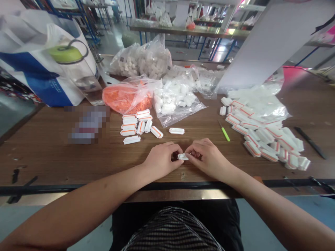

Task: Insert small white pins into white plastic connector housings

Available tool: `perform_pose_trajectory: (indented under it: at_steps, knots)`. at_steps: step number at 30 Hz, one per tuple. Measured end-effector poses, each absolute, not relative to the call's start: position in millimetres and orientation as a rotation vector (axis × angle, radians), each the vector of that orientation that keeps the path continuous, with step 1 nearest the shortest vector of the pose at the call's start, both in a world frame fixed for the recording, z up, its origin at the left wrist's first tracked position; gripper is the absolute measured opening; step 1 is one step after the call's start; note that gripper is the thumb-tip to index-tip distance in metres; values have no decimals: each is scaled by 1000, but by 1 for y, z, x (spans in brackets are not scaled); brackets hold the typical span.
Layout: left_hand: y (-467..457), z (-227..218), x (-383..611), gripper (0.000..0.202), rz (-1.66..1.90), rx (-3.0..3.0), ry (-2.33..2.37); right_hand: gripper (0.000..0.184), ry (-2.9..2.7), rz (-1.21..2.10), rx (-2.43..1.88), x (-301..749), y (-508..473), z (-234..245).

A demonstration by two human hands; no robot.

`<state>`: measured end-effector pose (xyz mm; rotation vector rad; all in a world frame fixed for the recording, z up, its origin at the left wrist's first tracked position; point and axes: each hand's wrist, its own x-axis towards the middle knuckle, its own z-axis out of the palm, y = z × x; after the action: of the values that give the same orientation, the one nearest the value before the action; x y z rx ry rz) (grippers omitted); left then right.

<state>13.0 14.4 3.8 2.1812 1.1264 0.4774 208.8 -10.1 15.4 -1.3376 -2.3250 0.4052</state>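
A small white plastic part is pinched between my two hands, low over the near middle of the table. My left hand grips its left end with thumb and fingers. On its right end, my right hand is closed too, and the fingers cover part of it. Just beyond my hands lies a single white plastic piece. Further left sits a group of white pieces with orange strips. A green-handled tool with a thin shaft rests to the right of my hands.
Clear bags of white parts and a bag of orange parts stand at the back. A pile of white-and-orange pieces spreads on the right, near a black bar. A green-lidded bottle stands left, by a paper bag.
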Motion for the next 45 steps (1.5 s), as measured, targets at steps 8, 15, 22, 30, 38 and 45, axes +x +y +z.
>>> perform_pose_trajectory:
  at_steps: [8,15,22,30,38,45]
  knots:
    - [14,5,13,9,463,2159,1138,24,-2437,161,-1232,215,-17,24]
    - [15,4,13,11,481,2157,1125,25,-2537,-26,-1215,207,-23,24]
    - [15,4,12,9,460,2145,1130,22,-2312,225,-1281,230,-15,28]
    - [16,3,11,10,459,2188,1109,17,-2106,549,-1714,281,9,24]
    - [16,4,11,11,465,2181,1114,15,-2228,330,-1808,253,18,15]
    - [16,3,11,12,468,2192,1110,21,-2006,596,-2007,262,21,23]
